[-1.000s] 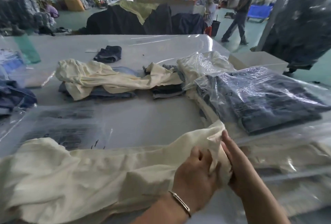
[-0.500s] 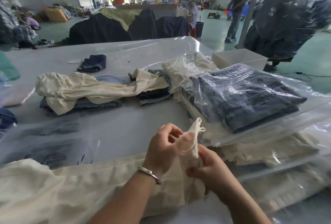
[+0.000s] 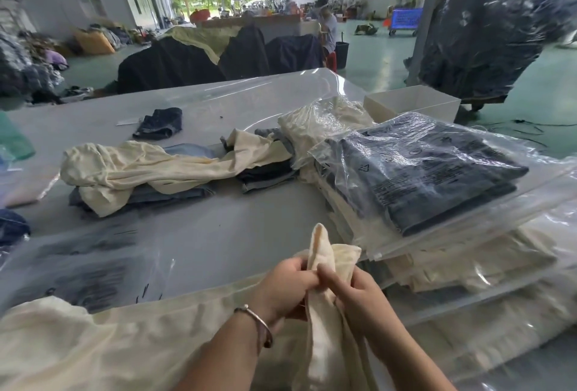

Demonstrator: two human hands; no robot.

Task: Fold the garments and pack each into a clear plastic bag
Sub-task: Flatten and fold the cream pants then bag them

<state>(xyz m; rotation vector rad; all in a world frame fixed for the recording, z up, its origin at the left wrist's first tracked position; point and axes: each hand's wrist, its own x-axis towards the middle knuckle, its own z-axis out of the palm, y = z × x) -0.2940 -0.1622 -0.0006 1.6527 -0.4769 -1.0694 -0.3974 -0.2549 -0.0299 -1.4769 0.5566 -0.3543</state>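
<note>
**Cream garment gripped in both hands at the near edge of the bench**

Cream garment [image 3: 321, 269] stands bunched between my two hands, its end poking up above my knuckles, while the rest of it trails left in a long spread across the near edge of the bench [image 3: 218, 234]. My left hand [image 3: 285, 286], with a metal bangle [image 3: 259, 323] on the wrist, curls its fingers round the cloth from the left. My right hand [image 3: 359, 300] grips the same bunch from the right, thumb pressed against the fabric, the two hands touching each other.

Just left of my hands lies a flat clear plastic bag [image 3: 81, 269] with dark printing, partly under the cloth. To the right is a stack of packed bags [image 3: 468, 259]; the top one holds a folded dark denim garment [image 3: 437, 178], and cream pieces sit bagged beneath it. Farther back in the middle, another cream garment [image 3: 140, 169] is draped loosely over folded jeans [image 3: 175, 194]. A small dark denim piece [image 3: 159, 123] lies alone beyond that. A white box [image 3: 412, 103] sits behind the stack at the far right corner.
</note>
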